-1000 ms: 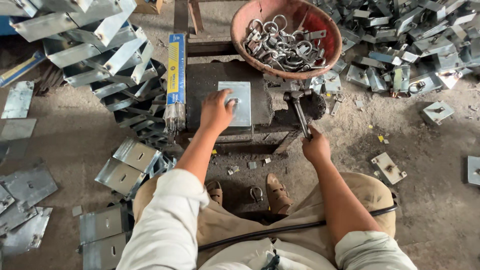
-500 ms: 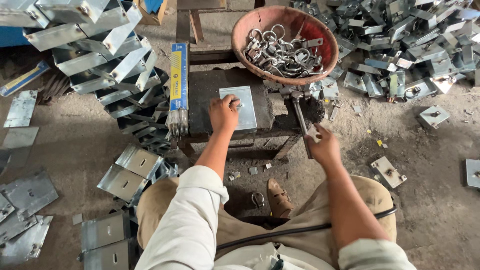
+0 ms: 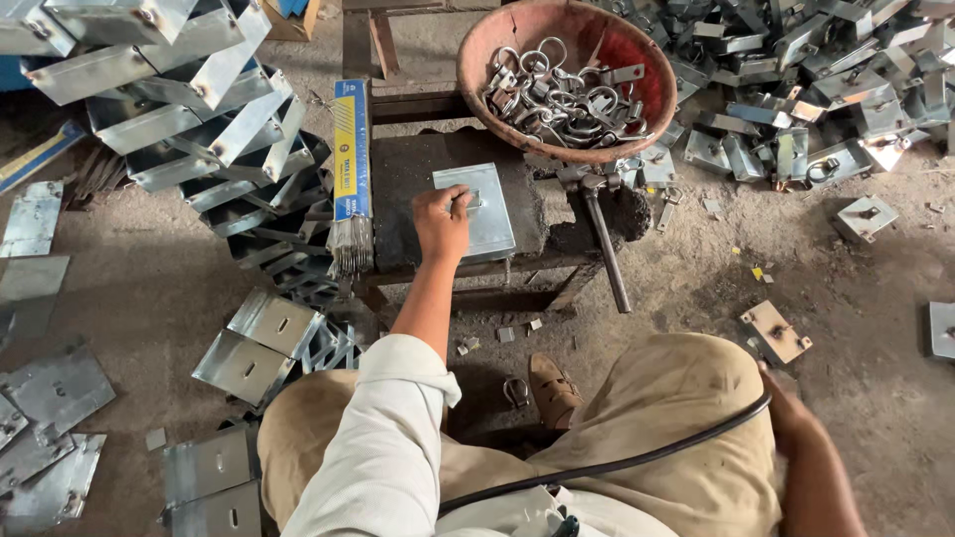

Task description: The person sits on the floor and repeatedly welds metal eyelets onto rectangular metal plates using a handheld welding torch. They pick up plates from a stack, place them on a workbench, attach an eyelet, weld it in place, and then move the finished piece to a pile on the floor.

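Right hand point(image 3: 796, 418) had let go of the hammer point(image 3: 602, 234) since the previous frame and dropped beside the knee, grip not discernible. Hammer lay on the block's point(image 3: 408, 189) right edge; striking paused. Left hand point(image 3: 441, 221) pressed, fingers curled, on the metal plate point(image 3: 485, 211) atop the block.

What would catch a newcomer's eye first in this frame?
Probably the reddish bowl at top centre, heaped with shiny metal rings. Just below it, the left hand rests on a flat metal plate lying on a dark block, with a hammer lying beside it. Stacks of folded metal boxes fill the upper left; the right hand sits low by the knee.
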